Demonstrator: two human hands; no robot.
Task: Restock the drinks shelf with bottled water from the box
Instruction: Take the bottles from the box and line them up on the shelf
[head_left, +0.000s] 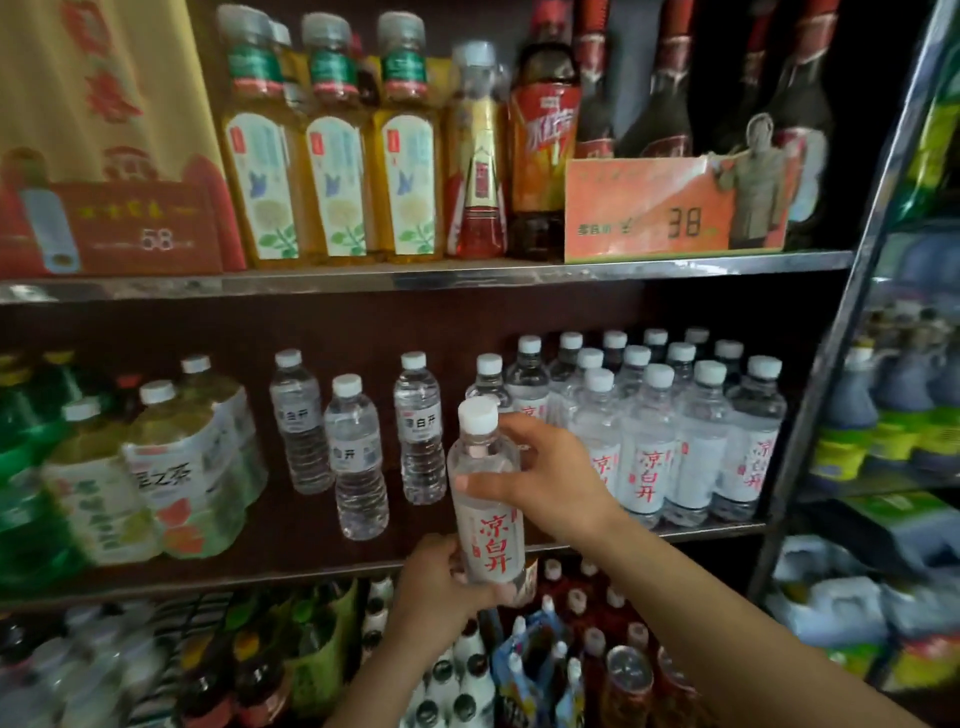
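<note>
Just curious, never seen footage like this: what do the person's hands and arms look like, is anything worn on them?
Both are bare: the left hand and right hand show no gloves, rings or watch, and no sleeves reach the visible forearms.

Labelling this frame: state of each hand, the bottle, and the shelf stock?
held water bottle: capped, upright, in front of the middle shelf
left hand: grips the bottle's base
right hand: grips the bottle's upper body
red-label water bottles: capped, upright, packed at right
small water bottles: capped, upright, loosely spaced
middle shelf: partly filled
</note>
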